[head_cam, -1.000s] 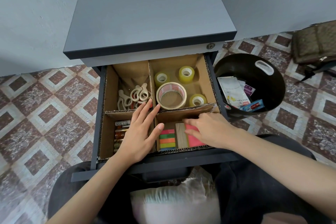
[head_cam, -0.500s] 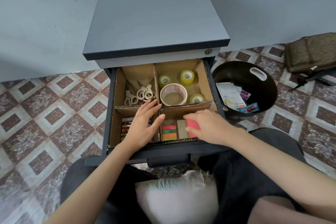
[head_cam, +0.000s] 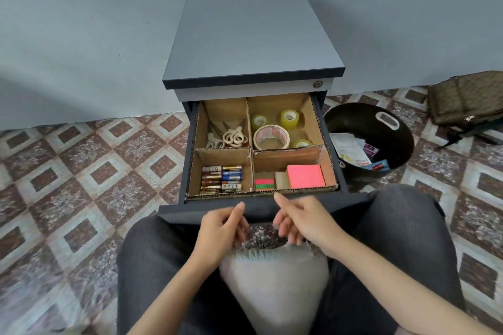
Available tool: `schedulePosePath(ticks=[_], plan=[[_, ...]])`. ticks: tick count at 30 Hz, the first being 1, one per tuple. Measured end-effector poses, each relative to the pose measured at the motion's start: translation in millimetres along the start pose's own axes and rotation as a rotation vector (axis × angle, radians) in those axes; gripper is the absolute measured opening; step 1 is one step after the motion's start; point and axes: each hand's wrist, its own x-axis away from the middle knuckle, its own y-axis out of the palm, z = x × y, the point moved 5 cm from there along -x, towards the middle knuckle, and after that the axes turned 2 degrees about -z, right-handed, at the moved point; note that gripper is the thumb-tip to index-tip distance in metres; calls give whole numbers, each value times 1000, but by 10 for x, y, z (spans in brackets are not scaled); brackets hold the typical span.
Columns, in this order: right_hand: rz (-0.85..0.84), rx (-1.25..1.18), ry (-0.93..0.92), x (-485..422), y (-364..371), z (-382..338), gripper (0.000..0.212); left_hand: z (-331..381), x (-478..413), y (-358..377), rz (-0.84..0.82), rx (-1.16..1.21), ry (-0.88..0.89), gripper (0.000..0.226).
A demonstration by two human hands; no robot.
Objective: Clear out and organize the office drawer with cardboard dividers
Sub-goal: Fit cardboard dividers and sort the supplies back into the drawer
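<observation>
The open drawer (head_cam: 187, 171) of a grey cabinet is split by cardboard dividers (head_cam: 251, 148) into four compartments. Scissors (head_cam: 228, 137) lie at the back left, tape rolls (head_cam: 270, 136) at the back right. Batteries (head_cam: 221, 179) fill the front left. At the front right sit a pink sticky pad (head_cam: 305, 175), a tan pad (head_cam: 281, 180) and coloured flags (head_cam: 264, 184). My left hand (head_cam: 221, 231) and my right hand (head_cam: 303, 219) hover just in front of the drawer front, fingers loosely curled, holding nothing.
A black bin (head_cam: 381, 122) with wrappers and paper stands right of the cabinet. A brown bag (head_cam: 465, 98) lies on the tiled floor at the far right. A grey cushion (head_cam: 272, 277) rests on my lap, between my knees.
Both hands have pulled back out of the front compartments toward my lap. The pink pad now lies released in the front right compartment. The camera has moved back.
</observation>
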Motion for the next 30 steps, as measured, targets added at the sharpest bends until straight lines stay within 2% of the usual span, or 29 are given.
schedulePosePath(ticks=[3, 5, 11, 17, 21, 24, 30], plan=[[13, -48, 225, 25, 137, 305, 64, -224, 91, 67, 45, 37, -142, 51], [73, -70, 289, 2, 156, 431, 66, -339, 97, 98, 51, 76, -240, 54], [177, -127, 216, -116, 182, 471, 50, -327, -14, 247, 55, 217, -359, 46], [184, -83, 179, -263, 137, 435, 52, -274, -119, 244, 79, 280, -355, 43], [182, -179, 150, -557, 25, 223, 46, -175, -477, 215, 111, 291, -352, 46], [191, -246, 140, -832, -51, 80, 46, -115, -794, 197, 117, 390, -387, 42], [247, -157, 106, -1332, -180, -95, 50, -27, -1284, 165, 101, 500, -373, 35]])
